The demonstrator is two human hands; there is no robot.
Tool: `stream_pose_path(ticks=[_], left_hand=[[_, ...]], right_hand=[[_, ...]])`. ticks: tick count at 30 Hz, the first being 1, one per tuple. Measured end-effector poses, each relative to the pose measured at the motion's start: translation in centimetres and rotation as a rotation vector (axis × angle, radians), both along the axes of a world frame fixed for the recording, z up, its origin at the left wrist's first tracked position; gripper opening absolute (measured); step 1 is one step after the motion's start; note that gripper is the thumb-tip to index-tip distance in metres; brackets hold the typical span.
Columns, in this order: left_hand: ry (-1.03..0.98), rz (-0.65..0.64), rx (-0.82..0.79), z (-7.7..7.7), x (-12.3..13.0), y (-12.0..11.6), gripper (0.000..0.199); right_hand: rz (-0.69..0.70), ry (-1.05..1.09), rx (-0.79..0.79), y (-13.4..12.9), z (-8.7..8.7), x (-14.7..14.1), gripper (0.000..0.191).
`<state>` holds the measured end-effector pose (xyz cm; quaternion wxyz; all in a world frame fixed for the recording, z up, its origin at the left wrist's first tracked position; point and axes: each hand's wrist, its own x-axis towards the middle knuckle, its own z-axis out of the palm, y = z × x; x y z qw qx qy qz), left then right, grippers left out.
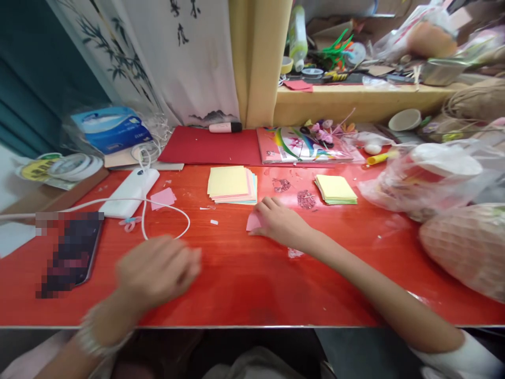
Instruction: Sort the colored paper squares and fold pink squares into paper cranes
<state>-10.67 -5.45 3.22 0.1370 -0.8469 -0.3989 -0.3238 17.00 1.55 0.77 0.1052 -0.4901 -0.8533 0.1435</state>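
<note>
Moderate, fairly even indoor light here, and the red table (252, 295) throws back a soft pale sheen around its middle. The left hand (158, 271), down at seven o'clock, is smeared with motion blur; the right hand (278, 221) reads crisper. Teal curtain (35, 79) sinks dark at ten o'clock. Edges stretch wide-angle, and blocky pixels mask the phone (84, 252) at eight.

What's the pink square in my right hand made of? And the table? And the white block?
The pink square looks like matte paper: thin, flat, with no shine.
The table looks coated in glossy red lacquer or film, since it shows reflections.
The white block is probably smooth plastic: rounded corners, even colour.
</note>
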Motion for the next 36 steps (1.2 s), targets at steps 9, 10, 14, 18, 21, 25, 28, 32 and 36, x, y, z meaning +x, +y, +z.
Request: stream_pose_path(ticks=[9,10,14,18,21,25,28,32,36], left_hand=[[-0.251,-0.115,-0.956,-2.9,9.8,6.5,0.031],[-0.272,-0.136,-0.992,-2.9,9.4,6.5,0.031],[-0.39,-0.15,-1.108,-2.6,8.4,6.1,0.037],[-0.468,-0.185,-1.158,-2.6,8.4,6.2,0.038],[-0.51,-0.2,-1.173,-2.8,8.3,6.4,0.035],[-0.505,-0.249,-1.235,-2.9,8.0,6.3,0.044],[-0.495,-0.276,-1.26,-2.7,7.9,6.3,0.053],[-0.594,-0.298,-1.266,-2.8,7.9,6.4,0.05],[-0.617,-0.208,-1.24,-3.1,8.0,6.6,0.046]], right_hand=[[-0.038,0.422,-0.113,-0.4,-1.5,-0.6,0.027],[-0.038,0.466,-0.132,-0.5,-1.5,-0.5,0.027],[-0.022,0.633,-0.205,-0.9,-1.3,-0.1,0.023],[-0.027,0.931,-0.394,-1.3,-1.0,-0.3,0.02],[-0.068,1.127,-0.522,-1.6,-1.1,-0.7,0.017],[-0.155,1.316,-0.596,-1.6,-1.3,-1.0,0.011],[-0.185,1.431,-0.674,-1.4,-1.6,-1.0,0.018],[-0.193,1.435,-0.711,-1.2,-1.8,-0.8,0.031],[-0.131,1.357,-0.657,-1.3,-1.6,-0.6,0.034]])
